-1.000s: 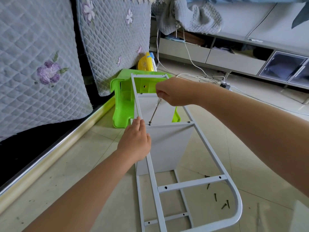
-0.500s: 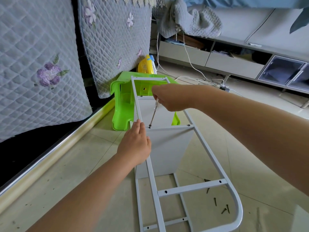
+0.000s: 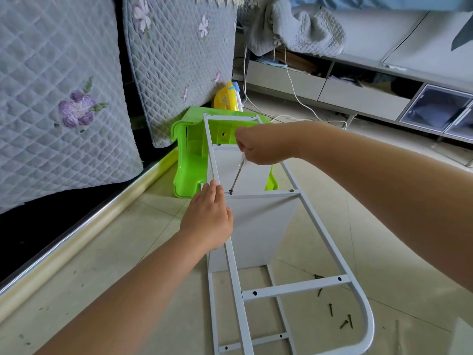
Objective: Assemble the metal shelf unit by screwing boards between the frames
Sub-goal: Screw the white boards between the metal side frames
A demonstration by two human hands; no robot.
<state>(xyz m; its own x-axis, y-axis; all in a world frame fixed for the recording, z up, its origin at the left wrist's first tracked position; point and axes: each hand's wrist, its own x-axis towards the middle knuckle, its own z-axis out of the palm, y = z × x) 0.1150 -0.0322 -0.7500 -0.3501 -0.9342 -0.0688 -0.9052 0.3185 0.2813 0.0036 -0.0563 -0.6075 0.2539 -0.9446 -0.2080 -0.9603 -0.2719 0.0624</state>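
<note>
At mid-frame, the right hand (image 3: 261, 147) grips the screwdriver (image 3: 238, 172), best kept square on the screw (image 3: 230, 191), while the flat left hand (image 3: 208, 219) steadies the frame (image 3: 330, 242).

A white metal shelf frame (image 3: 330, 242) lies above the pale tiled floor (image 3: 143, 226), a white board (image 3: 258, 226) standing under its crossbar. The right hand (image 3: 258, 147) grips a slim screwdriver (image 3: 237, 175), tip on a screw (image 3: 230, 191) in the crossbar. The left hand (image 3: 207, 221) rests flat on the frame's left rail. Loose dark screws (image 3: 340, 319) lie near the frame's curved end, and a green plastic stool (image 3: 192, 160) stands behind.
</note>
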